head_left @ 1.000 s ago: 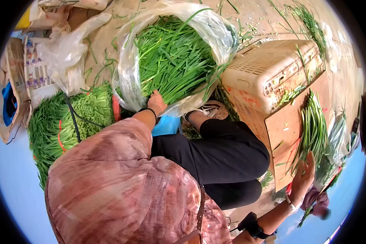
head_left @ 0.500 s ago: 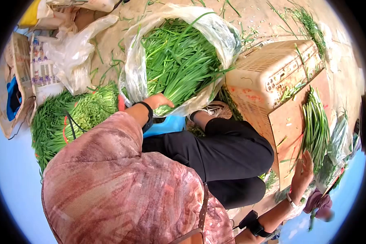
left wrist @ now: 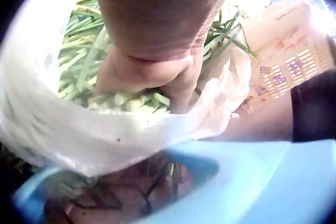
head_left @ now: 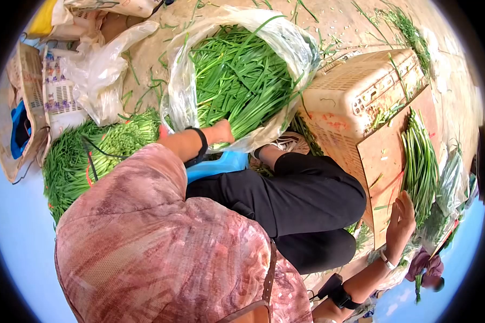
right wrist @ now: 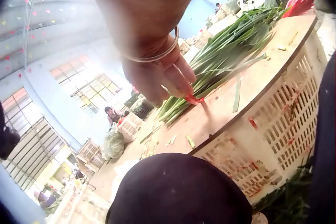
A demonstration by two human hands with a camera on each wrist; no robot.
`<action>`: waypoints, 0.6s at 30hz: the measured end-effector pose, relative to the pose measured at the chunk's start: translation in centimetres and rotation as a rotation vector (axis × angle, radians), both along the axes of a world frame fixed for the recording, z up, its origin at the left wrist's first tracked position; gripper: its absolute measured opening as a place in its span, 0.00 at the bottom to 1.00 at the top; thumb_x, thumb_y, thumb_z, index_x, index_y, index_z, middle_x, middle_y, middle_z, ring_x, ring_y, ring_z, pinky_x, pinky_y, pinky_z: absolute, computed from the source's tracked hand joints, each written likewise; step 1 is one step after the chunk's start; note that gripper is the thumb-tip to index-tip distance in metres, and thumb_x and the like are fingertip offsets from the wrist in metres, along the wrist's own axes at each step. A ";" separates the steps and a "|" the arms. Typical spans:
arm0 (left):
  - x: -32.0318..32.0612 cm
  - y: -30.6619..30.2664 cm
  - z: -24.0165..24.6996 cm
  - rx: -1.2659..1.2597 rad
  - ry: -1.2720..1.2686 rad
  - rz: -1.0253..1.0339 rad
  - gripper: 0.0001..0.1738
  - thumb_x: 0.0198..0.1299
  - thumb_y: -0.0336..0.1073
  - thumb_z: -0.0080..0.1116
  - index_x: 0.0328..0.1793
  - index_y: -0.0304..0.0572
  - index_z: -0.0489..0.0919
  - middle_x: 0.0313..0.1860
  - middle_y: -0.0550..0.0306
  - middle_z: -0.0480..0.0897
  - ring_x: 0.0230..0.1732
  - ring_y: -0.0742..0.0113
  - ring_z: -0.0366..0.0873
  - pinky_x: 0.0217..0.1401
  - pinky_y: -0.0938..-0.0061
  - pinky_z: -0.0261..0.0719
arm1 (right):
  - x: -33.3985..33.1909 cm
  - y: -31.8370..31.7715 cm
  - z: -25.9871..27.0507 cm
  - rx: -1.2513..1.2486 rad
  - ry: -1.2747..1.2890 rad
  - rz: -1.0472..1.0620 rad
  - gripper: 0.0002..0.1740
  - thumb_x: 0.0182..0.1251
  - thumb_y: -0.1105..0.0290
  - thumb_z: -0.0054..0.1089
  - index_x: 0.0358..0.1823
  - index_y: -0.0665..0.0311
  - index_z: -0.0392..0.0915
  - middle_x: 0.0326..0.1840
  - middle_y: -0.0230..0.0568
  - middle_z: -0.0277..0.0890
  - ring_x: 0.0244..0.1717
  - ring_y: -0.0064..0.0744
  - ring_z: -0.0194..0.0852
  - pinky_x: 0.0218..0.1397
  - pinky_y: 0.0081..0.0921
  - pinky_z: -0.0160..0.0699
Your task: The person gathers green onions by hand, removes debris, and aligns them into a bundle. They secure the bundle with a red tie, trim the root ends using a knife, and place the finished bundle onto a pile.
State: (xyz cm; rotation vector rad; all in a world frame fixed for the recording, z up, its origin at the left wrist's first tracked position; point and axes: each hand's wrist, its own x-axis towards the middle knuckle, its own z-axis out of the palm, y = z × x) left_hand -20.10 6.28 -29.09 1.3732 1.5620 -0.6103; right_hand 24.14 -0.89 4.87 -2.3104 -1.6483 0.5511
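Head view shows my left hand (head_left: 220,133) reaching over the near rim of a clear plastic bag (head_left: 182,91), fingers curled round the pale ends of some green stalks (head_left: 245,75); the rest of that heap spreads just beyond them. My right hand (head_left: 401,226) is relaxed, just beside the lower end of another bundle (head_left: 421,156) lying on a brown board (head_left: 380,161) over a crate (head_left: 337,97). Whether it touches the red tie (right wrist: 194,99) there, I cannot tell.
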 end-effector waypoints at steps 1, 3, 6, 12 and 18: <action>-0.5 1.0 0.2 -0.088 -0.071 -0.089 0.28 0.35 0.43 0.71 0.34 0.22 0.78 0.33 0.38 0.82 0.30 0.53 0.80 0.34 0.67 0.78 | -0.4 0.2 0.2 -0.010 -0.015 0.012 0.19 0.64 0.76 0.52 0.56 0.70 0.70 0.51 0.48 0.76 0.50 0.34 0.76 0.51 0.28 0.74; -1.6 3.5 0.5 -0.160 -0.104 -0.099 0.26 0.32 0.46 0.74 0.26 0.25 0.80 0.28 0.39 0.81 0.23 0.61 0.77 0.25 0.67 0.75 | -0.9 0.6 0.5 0.029 0.014 0.007 0.19 0.63 0.77 0.52 0.56 0.70 0.71 0.50 0.47 0.76 0.49 0.34 0.76 0.51 0.27 0.74; -3.1 8.5 4.2 -0.322 -0.216 -0.061 0.24 0.40 0.40 0.72 0.37 0.28 0.78 0.37 0.43 0.81 0.29 0.58 0.78 0.28 0.66 0.78 | -3.7 2.2 1.8 0.101 0.024 0.023 0.19 0.62 0.79 0.53 0.55 0.70 0.71 0.50 0.45 0.77 0.48 0.32 0.77 0.51 0.26 0.74; -3.3 14.1 8.4 -0.783 -0.350 0.451 0.14 0.52 0.36 0.64 0.42 0.38 0.76 0.31 0.49 0.82 0.27 0.59 0.81 0.24 0.66 0.81 | -17.5 8.4 -0.4 0.114 0.221 0.354 0.31 0.47 0.79 0.63 0.57 0.65 0.69 0.48 0.49 0.75 0.51 0.45 0.73 0.56 0.34 0.70; -3.3 13.8 8.1 -0.914 -0.574 0.615 0.13 0.60 0.43 0.54 0.43 0.41 0.76 0.30 0.49 0.83 0.21 0.62 0.80 0.19 0.69 0.80 | -28.7 11.9 -19.6 0.133 -0.152 0.746 0.31 0.62 0.74 0.40 0.69 0.64 0.51 0.65 0.64 0.56 0.64 0.59 0.57 0.58 0.49 0.64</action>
